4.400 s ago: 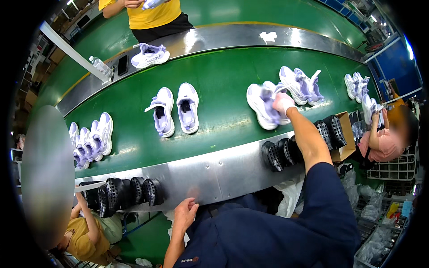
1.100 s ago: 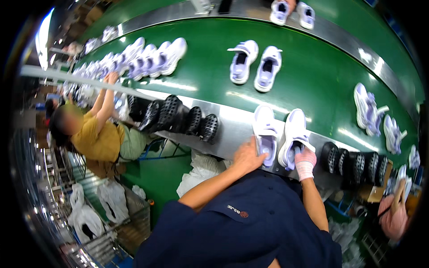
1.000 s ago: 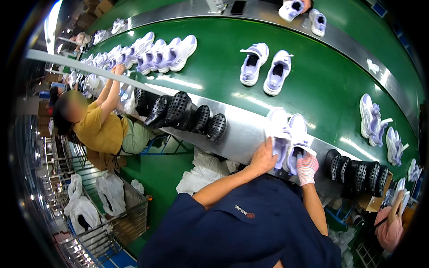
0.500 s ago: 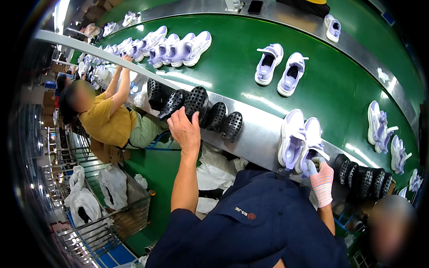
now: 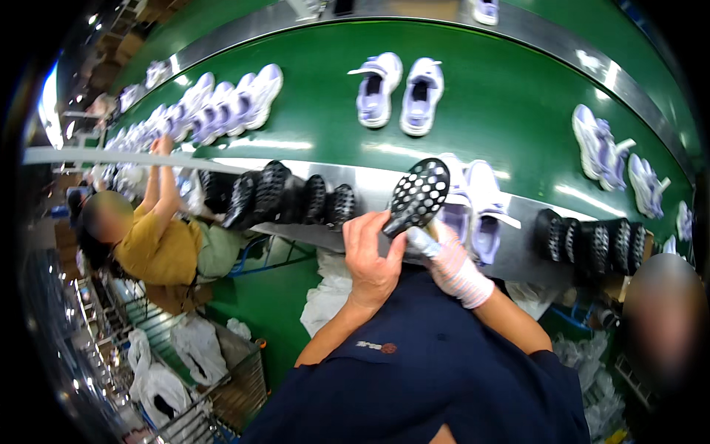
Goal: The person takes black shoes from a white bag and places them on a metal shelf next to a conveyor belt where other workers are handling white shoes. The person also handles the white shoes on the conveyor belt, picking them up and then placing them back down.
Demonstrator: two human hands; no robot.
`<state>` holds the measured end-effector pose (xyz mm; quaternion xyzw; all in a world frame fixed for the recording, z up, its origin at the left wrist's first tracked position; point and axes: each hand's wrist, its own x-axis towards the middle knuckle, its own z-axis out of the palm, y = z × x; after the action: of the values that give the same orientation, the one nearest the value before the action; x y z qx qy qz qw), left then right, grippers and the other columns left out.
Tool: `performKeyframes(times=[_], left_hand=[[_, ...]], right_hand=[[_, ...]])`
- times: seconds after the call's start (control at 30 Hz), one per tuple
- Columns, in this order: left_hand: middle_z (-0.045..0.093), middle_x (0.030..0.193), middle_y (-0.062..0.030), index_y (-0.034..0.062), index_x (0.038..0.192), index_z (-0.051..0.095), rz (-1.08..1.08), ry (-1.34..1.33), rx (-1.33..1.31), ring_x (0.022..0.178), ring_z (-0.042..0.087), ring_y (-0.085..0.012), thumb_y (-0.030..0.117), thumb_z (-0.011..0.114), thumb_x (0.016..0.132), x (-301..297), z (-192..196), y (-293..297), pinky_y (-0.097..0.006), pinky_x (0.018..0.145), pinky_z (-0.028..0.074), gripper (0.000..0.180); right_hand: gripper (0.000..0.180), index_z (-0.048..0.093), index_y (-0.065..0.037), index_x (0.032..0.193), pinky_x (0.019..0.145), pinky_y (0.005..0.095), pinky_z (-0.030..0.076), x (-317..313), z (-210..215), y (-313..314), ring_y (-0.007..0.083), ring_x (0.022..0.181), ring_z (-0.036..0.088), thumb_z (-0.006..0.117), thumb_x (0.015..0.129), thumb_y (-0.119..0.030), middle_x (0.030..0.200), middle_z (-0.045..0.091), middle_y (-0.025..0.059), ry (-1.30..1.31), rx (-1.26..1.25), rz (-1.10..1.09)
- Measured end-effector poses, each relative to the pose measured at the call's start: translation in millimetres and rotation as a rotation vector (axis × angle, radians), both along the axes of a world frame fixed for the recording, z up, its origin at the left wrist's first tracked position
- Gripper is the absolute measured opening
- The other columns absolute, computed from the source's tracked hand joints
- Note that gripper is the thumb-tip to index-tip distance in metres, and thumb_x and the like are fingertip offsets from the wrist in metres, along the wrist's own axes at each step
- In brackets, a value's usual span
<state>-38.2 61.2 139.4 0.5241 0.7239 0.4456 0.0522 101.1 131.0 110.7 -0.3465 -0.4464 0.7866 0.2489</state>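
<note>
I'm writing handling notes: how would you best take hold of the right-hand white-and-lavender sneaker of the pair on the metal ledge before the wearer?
Probably by its heel collar, from the wearer's near side, pinched inside and out: the white-and-lavender sneaker points its toe toward the green work surface, leaving its opening and heel facing the wearer.

Head fisheye is looking down from the near side of the green conveyor belt [image 5: 318, 81], facing across it, sitting close above left hand [image 5: 370, 263] and gloved right hand [image 5: 455, 270], bending the belt's edges.
</note>
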Motion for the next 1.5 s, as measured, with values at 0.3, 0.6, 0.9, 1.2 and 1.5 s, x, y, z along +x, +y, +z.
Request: performKeyframes(times=[0.3,0.6,0.9,1.2,1.5], left_hand=[[0.062,0.125,-0.0125,0.0036,0.125,0.059,0.012,-2.077,-0.074,0.117,0.061,-0.0257,0.038,0.052,0.108,10.7,-48.2,-11.1,-0.045,0.102,0.053,0.039],[0.056,0.142,-0.0154,0.0039,0.145,0.048,-0.170,-2.240,-0.217,0.132,0.054,-0.0290,0.038,0.039,0.112,37.4,-52.4,-28.3,-0.047,0.117,0.043,0.048],[0.055,0.141,-0.0153,0.0017,0.142,0.047,-0.215,-2.333,-0.183,0.135,0.051,-0.0286,0.031,0.041,0.111,42.5,-49.8,-32.0,-0.047,0.118,0.041,0.043],[0.056,0.144,-0.0161,0.0026,0.143,0.051,-0.247,-2.385,-0.161,0.135,0.052,-0.0298,0.030,0.044,0.110,46.2,-55.6,-31.7,-0.048,0.117,0.041,0.043],[0.050,0.148,-0.0171,0.0044,0.152,0.039,-0.254,-2.056,-0.230,0.136,0.049,-0.0301,0.039,0.055,0.104,36.0,-42.8,-25.6,-0.050,0.114,0.040,0.061]], right_hand=[[0.022,0.070,0.001,0.112,0.060,0.0242,0.051,55.0,64.4,15.1,0.0061,0.066,0.062,0.068,0.098,-0.017,0.082,0.071,0.0058,-0.380,0.139,-0.126],[0.031,0.065,0.001,0.119,0.049,0.0256,0.047,56.1,32.4,12.4,0.0080,0.059,0.060,0.064,0.101,-0.025,0.082,0.068,0.0052,-0.512,0.008,-0.120],[0.026,0.068,0.001,0.115,0.047,0.0276,0.047,61.2,34.0,4.0,0.0093,0.053,0.059,0.063,0.101,-0.020,0.076,0.067,0.0064,-0.519,0.037,-0.120],[0.026,0.068,0.001,0.114,0.046,0.0294,0.047,64.1,33.5,5.9,0.0103,0.051,0.058,0.063,0.101,-0.021,0.074,0.068,0.0092,-0.530,0.111,-0.136],[0.023,0.072,0.001,0.104,0.065,0.0317,0.052,65.9,25.7,8.2,0.0141,0.074,0.067,0.061,0.099,-0.019,0.083,0.072,0.0101,-0.441,-0.088,-0.066]])
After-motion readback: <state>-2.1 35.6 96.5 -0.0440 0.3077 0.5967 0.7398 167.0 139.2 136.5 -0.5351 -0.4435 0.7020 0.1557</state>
